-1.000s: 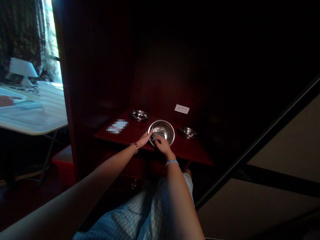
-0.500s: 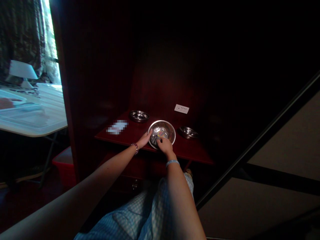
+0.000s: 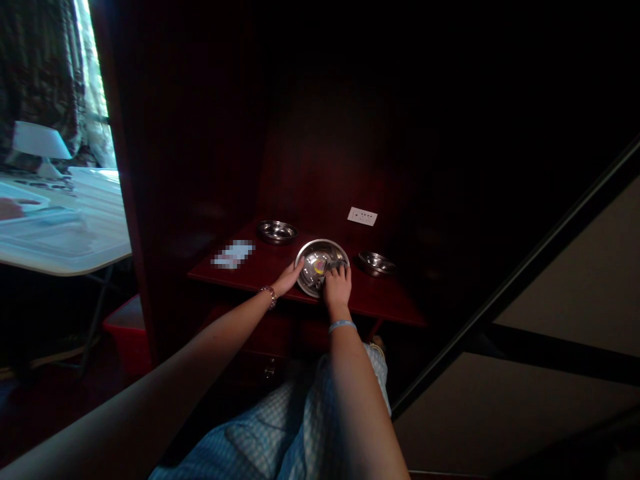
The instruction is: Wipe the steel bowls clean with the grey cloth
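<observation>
A shiny metal bowl (image 3: 310,257) is tilted towards me at the front of the dark red shelf (image 3: 260,270). My left hand (image 3: 288,279) grips its left rim, thumb on the inside. Inside the bowl, on the right, my right hand (image 3: 338,287) presses a dark grey cloth (image 3: 336,265) against the wall, fingers bent over it. A yellow and pink sticker or mark (image 3: 319,266) shows on the bowl's bottom. Two shallow metal dishes stand behind: one dish (image 3: 277,231) at the back left, another dish (image 3: 376,263) to the right.
A blurred-out white packet or paper (image 3: 233,255) lies on the shelf's left. A white wall socket (image 3: 363,216) is at the back. Further left stand a pale table (image 3: 95,250) with a white lamp (image 3: 43,141) and a red bin (image 3: 129,330). A drawer knob (image 3: 270,369) sits below.
My right hand has slid with the cloth from the bowl's lower middle to its right side, uncovering more of the coloured mark. My left hand stays on the rim.
</observation>
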The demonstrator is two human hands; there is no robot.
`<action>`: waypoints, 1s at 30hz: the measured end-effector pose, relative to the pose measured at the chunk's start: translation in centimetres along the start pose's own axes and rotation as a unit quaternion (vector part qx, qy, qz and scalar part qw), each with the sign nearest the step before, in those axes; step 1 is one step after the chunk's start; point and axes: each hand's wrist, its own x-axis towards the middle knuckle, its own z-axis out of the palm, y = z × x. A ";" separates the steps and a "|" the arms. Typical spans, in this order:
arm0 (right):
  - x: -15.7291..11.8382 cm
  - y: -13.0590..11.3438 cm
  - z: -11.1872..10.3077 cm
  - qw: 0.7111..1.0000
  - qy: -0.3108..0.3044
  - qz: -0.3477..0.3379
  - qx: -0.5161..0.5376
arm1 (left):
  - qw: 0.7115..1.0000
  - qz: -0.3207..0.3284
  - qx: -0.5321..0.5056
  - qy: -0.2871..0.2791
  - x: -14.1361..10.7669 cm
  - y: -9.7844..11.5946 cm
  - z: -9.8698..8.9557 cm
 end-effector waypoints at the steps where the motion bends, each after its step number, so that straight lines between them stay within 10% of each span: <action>1: 0.0 0.0 0.1 1.000 0.008 0.002 -0.001 | 1.000 0.002 -0.007 -0.003 0.0 -0.1 0.0; 19: 0.5 -0.2 -0.1 0.993 0.055 -0.041 0.095 | 0.998 -0.020 -0.049 -0.034 1.0 -1.2 -0.1; 30: 0.0 -0.7 -0.9 0.998 0.014 0.063 0.004 | 0.999 -0.010 -0.031 -0.025 0.2 -0.4 -0.1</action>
